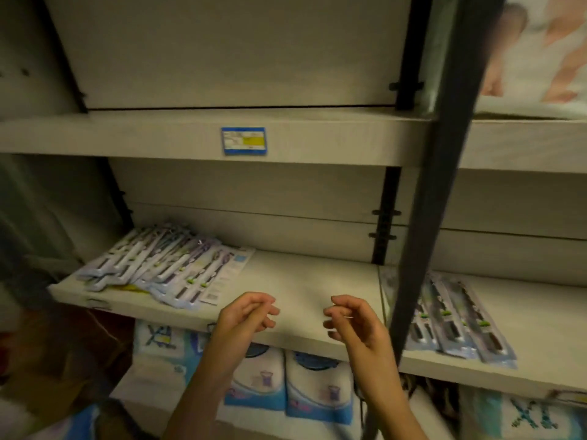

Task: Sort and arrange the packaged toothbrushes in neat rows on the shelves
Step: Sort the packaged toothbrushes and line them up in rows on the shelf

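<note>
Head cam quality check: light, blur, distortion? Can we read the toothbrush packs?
Head view: dim, yellowish light, no glare; soft blur overall, so print on the toothbrush packs and the shelf label is unreadable; wide-angle distortion tilts the black upright; left hand and right hand are sharpest, both empty.

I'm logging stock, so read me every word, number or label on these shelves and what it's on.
"XL", probably: white-and-blue soft pack, lower left.
Too blurred: blue-bordered price label on the front edge of the pale upper shelf.
Too blurred: print on the pale blue packaged toothbrushes.
</note>
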Available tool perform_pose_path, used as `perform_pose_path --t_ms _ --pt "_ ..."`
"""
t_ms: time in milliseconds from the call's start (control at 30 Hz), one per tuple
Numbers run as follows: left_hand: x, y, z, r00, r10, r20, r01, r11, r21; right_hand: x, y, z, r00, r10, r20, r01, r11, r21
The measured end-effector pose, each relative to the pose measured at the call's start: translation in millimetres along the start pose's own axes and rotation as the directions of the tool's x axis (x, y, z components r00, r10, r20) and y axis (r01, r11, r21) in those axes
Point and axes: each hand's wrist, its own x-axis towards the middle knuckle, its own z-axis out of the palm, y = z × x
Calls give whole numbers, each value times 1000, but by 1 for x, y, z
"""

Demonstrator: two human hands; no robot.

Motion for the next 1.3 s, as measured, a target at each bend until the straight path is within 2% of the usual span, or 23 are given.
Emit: perform_pose_path --t_ms 167,367,500,633,900,1033,1133,1200,1300 --pt "12 -1 -79 997 -8 -75 7 1000 -14 10 -3 74 1000 6 12 -5 1000 -30" --pt "24 -10 -126 994 -47 -100 48 999 7 29 7 126 999 32 43 -29 998 -60" --pt "27 -24 -166 991 -98 -87 101 994 37 41 20 166 999 42 13 -41 998 -46" --pt "50 -33 -215 984 -106 -145 115 992 54 48 31 210 991 92 95 -82 992 -100" --pt "123 -76 -309 988 -143 -50 145 988 45 89 66 317 975 180 -129 -183 983 -10" --pt "152 -95 -342 987 -154 44 150 985 81 100 78 357 961 197 -192 -207 978 -34" --pt "164 -112 -339 983 -156 93 140 977 163 98 76 362 945 196 -262 -215 976 -45" --pt "168 -126 -324 972 -177 154 127 948 290 96 74 359 929 200 -313 -224 974 -44" --pt "171 -150 -294 930 -315 187 160 809 566 94 72 350 921 191 -339 -226 972 -68"
